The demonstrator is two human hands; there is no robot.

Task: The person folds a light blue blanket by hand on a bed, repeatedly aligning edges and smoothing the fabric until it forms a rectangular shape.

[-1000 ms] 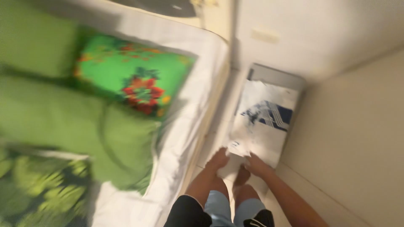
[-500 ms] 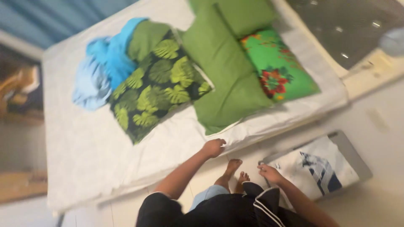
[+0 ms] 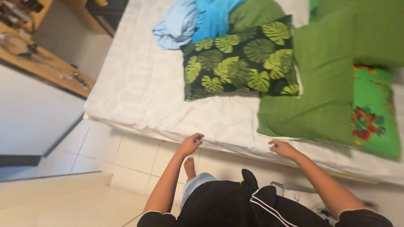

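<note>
My left hand (image 3: 191, 143) hangs loosely curled at the near edge of the white mattress (image 3: 139, 92), holding nothing. My right hand (image 3: 282, 147) hovers by the same edge, fingers apart and empty, just below a plain green pillow (image 3: 320, 88). A dark pillow with a green leaf print (image 3: 240, 63) lies in the middle of the bed. A bright green pillow with red flowers (image 3: 372, 113) lies at the right. Crumpled blue cloth (image 3: 198, 21) sits at the far side.
Pale floor tiles (image 3: 130, 155) run along the bed, with my bare foot (image 3: 190, 167) on them. A wooden shelf with small items (image 3: 38, 54) stands at the left above a white panel (image 3: 33, 113).
The view has swung left along the bed. The white bag on the floor has gone out of sight. Both hands have risen to the mattress edge.
</note>
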